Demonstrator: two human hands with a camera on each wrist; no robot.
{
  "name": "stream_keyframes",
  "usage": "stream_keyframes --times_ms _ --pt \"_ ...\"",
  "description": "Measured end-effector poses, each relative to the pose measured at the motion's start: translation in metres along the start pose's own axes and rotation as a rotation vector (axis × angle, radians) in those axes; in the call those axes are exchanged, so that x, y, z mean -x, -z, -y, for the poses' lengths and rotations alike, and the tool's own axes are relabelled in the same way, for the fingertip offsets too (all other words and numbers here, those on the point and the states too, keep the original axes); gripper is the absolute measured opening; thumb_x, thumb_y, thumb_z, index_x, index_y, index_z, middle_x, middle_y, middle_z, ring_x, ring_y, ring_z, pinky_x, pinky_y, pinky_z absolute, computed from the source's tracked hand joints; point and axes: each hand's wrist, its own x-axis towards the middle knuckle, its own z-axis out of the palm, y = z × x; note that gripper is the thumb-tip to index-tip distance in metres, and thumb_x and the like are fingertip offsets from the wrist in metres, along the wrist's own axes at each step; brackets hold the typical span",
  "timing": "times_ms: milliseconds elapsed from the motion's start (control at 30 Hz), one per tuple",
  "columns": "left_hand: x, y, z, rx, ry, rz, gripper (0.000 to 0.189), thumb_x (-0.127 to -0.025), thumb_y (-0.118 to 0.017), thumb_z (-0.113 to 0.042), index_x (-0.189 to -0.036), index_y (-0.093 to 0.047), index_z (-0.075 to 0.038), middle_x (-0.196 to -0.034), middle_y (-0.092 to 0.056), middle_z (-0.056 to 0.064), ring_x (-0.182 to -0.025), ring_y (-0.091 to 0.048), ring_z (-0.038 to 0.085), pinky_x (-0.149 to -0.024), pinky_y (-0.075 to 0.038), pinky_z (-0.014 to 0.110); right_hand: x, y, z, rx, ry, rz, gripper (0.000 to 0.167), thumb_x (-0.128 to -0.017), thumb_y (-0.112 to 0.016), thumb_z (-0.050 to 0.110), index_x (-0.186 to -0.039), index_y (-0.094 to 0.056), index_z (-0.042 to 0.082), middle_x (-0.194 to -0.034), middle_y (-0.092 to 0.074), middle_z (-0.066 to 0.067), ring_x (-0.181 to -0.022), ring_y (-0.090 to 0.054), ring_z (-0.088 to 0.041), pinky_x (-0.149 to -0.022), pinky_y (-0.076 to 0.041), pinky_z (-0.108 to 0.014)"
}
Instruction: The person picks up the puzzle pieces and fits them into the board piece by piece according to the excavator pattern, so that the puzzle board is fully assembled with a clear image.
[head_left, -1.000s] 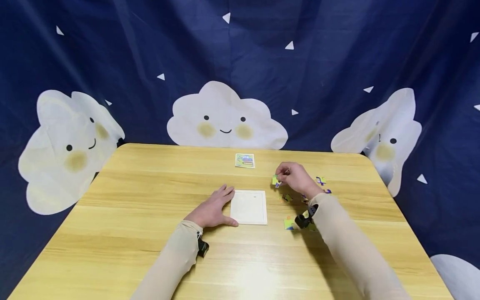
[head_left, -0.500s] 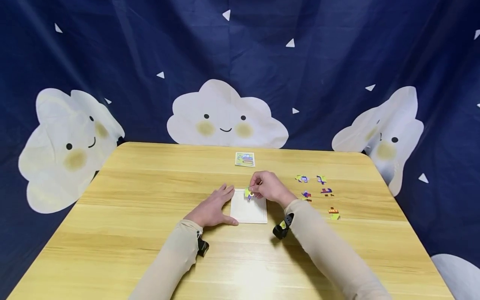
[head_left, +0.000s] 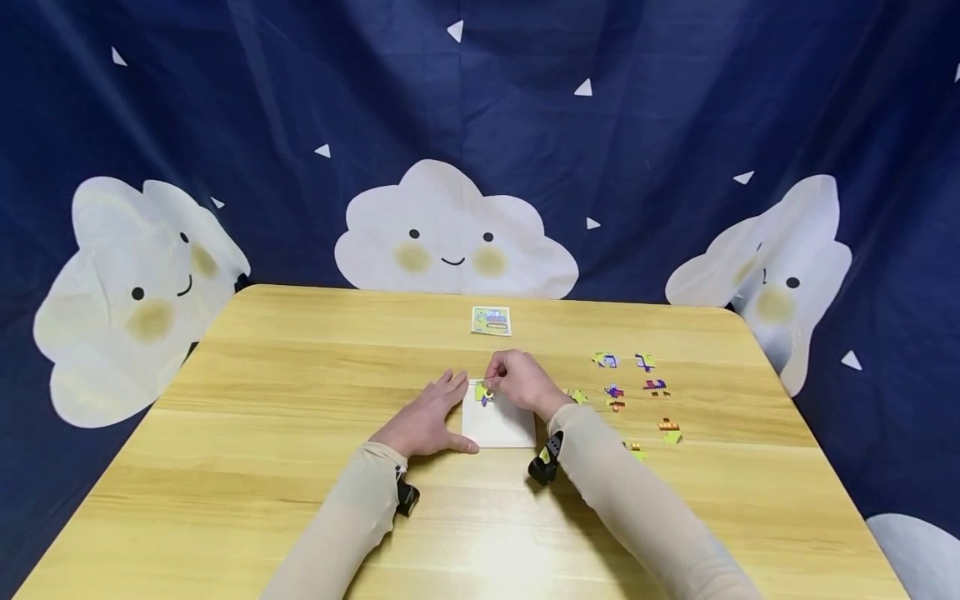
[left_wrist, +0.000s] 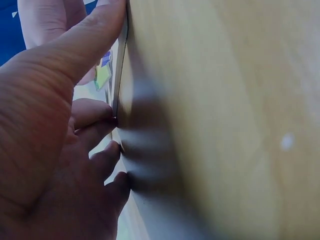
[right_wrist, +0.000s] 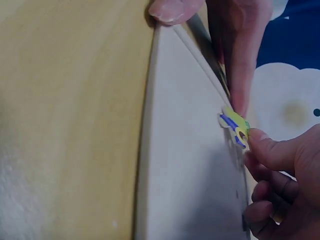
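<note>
A white puzzle tray lies on the table in the head view. My right hand pinches a green puzzle piece with a blue and yellow print between thumb and fingertips, at the tray's far left corner. The right wrist view shows the puzzle piece close against the tray's raised rim. My left hand rests along the tray's left edge, fingers extended and thumb at the near corner. In the left wrist view, the fingertips of the left hand touch the tray's side.
Several loose puzzle pieces lie to the right of the tray, some partly hidden behind the right forearm. A small picture card sits beyond the tray near the far edge of the wooden table. A blue curtain hangs behind.
My right hand has carried the puzzle piece leftward from among the loose pieces to the far left corner of the tray. My left hand has stayed at the tray's edge.
</note>
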Motion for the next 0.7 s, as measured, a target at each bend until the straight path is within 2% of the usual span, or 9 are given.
stream_keyframes --times_ms 200,567,700 --pt "-0.0027 -0.0008 0.0002 0.0 0.017 0.013 0.109 -0.075 -0.079 -0.056 -0.155 -0.025 -0.002 -0.162 -0.016 0.008 -0.148 -0.006 0.027 -0.119 -0.011 0.043 -0.0006 -0.0028 0.0 0.059 0.001 0.004 0.006 -0.089 -0.072 0.008 -0.085 -0.068 0.01 -0.079 -0.063 0.004 -0.077 -0.058 -0.014 -0.075 -0.051 -0.03" --pt "-0.0025 0.0003 -0.0002 0.006 0.023 0.021 0.109 -0.075 -0.08 -0.053 -0.154 -0.025 -0.002 -0.162 -0.017 0.01 -0.148 -0.007 0.029 -0.119 -0.01 0.046 -0.0059 -0.009 0.0054 0.169 0.015 0.021 0.008 -0.088 -0.074 0.011 -0.084 -0.068 0.011 -0.08 -0.059 0.004 -0.075 -0.056 -0.014 -0.071 -0.048 -0.03" --pt "-0.0048 0.0009 -0.0022 -0.007 0.015 0.026 0.109 -0.075 -0.079 -0.054 -0.154 -0.025 -0.001 -0.161 -0.017 0.011 -0.148 -0.007 0.029 -0.119 -0.009 0.045 -0.0042 -0.0053 0.0021 0.154 0.02 0.017 0.008 -0.088 -0.074 0.011 -0.085 -0.067 0.011 -0.083 -0.059 0.003 -0.076 -0.055 -0.014 -0.072 -0.049 -0.029"
